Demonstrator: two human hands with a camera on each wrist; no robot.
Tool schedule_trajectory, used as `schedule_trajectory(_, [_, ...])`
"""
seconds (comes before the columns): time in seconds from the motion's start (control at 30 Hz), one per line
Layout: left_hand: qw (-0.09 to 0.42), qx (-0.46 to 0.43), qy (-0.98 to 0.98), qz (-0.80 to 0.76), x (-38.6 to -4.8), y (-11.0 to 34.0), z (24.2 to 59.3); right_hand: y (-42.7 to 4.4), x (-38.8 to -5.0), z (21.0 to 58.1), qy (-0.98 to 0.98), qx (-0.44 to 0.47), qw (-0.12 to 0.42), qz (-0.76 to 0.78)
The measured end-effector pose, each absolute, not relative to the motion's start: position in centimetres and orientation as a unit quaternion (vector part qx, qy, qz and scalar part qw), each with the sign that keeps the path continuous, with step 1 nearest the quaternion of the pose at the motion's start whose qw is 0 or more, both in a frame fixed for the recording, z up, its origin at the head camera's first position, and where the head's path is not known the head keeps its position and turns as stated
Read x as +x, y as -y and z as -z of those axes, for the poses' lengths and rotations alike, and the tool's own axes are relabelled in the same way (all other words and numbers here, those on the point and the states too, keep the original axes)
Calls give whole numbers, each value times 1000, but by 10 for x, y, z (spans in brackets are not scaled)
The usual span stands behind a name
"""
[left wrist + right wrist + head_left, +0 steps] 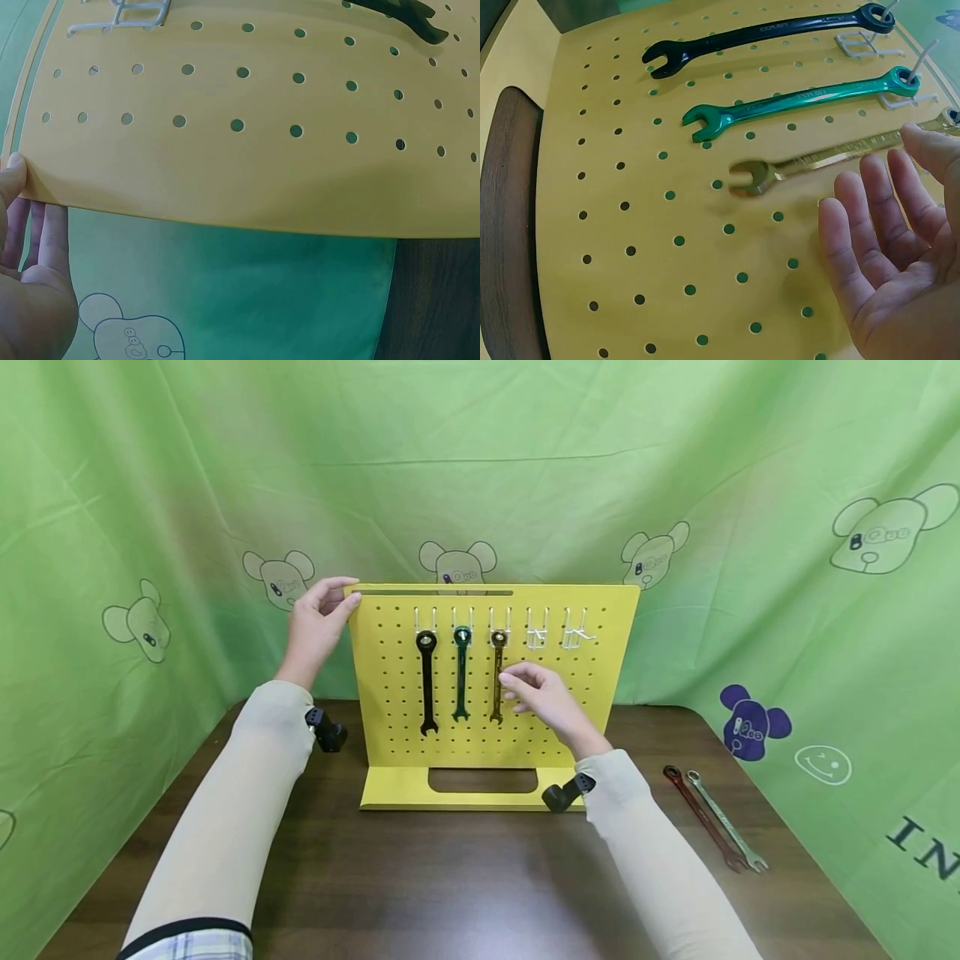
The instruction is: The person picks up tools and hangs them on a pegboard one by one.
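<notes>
left fingers (54, 236) pinch pegboard (187, 176) | right fingers (841, 240) relaxed by gold wrench (832, 156) | green wrench (799, 101) alongside

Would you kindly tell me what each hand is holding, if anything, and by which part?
The left hand pinches the yellow pegboard by its upper left corner; the right hand, beside the gold wrench, appears to hold nothing.

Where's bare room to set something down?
Bare: tabletop in front of the yellow pegboard, between left sleeve and right sleeve; the two rightmost hooks hold nothing. Crowded: right of the right sleeve, with red wrench and silver wrench; mid-board, right hand beside gold wrench.
</notes>
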State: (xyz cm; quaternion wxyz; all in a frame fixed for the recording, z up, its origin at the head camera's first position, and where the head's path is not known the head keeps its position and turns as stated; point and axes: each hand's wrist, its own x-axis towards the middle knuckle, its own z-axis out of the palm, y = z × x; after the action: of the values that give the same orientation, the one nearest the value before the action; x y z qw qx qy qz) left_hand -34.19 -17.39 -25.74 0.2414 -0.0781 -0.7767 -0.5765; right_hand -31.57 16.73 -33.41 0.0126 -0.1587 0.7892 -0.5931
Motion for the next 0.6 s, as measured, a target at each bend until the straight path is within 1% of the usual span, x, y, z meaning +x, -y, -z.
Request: schedule_trajectory(0.6, [237, -78, 779, 575, -343, 174, 257, -191, -301, 340, -806, -180, 37, 562])
